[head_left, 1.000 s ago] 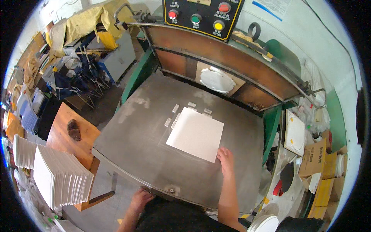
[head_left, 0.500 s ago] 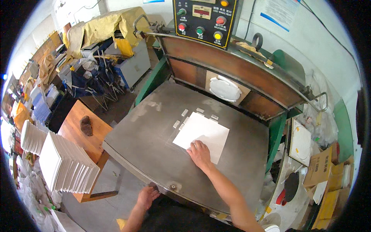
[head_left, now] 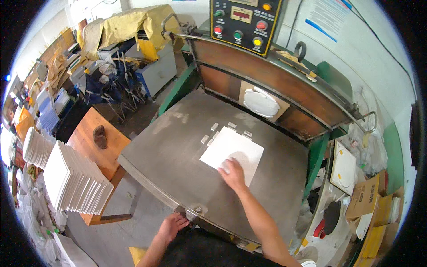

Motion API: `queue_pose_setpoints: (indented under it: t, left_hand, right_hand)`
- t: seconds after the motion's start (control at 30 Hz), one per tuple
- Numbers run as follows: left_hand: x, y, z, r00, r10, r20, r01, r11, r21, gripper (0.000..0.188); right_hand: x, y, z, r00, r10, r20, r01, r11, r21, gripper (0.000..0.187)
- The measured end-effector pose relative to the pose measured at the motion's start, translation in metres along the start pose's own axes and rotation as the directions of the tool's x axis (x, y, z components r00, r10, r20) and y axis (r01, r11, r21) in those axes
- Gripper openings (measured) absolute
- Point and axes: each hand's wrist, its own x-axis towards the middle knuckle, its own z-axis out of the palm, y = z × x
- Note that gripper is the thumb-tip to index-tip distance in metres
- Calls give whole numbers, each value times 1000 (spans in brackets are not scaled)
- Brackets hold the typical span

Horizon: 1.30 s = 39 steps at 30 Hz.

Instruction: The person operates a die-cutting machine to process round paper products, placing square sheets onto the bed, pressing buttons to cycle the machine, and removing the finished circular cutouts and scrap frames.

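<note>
A white square sheet lies on the grey machine bed, its far corner among several small pale blocks. Over the sheet's near left edge is my right hand, slightly blurred, its fingers loosely bent and holding nothing that I can make out. A shadow falls on the sheet beside these fingers. My left hand is at the bed's front edge, fingers stretched out and nothing in them. Behind the bed, a round white die-like piece sits on a brown board under the raised press plate.
A control box with coloured buttons hangs above. At left, tall stacks of white sheets stand by a wooden table bearing a dark brown lump. Cardboard boxes and a black-and-red roll crowd the right side.
My right hand's fingers have bent and seem slightly lifted from the sheet. The left hand has shifted a little along the front edge. The view has tilted slightly; the sheet lies nearly as before.
</note>
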Motion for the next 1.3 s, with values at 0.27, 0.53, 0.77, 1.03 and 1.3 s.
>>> queue_pose_setpoints:
  t: [0.27, 0.53, 0.77, 1.03, 1.3]
  left_hand:
    - [-6, 14, 9, 997, -63, 39, 63, 998, 10, 50]
    - [-11, 48, -19, 974, -130, 186, 96, 978, 183, 51]
    - [-1, 87, -115, 932, 361, -27, -301, 814, 497, 31]
    - [-27, 39, -310, 830, 303, -468, -174, 938, 298, 26]
    - [-72, -49, -319, 802, 65, -594, 69, 977, 200, 21]
  right_hand:
    - [-40, 83, -33, 694, 718, 55, -706, 665, 244, 52]
    - [39, 52, -116, 862, 507, -20, -487, 838, 246, 40]
    - [262, -129, -249, 872, 51, -486, 64, 974, 217, 55]
    - [325, -149, -248, 761, 10, -648, -194, 958, -213, 51]
    - [328, -153, -258, 783, 122, -609, -305, 930, -205, 56]
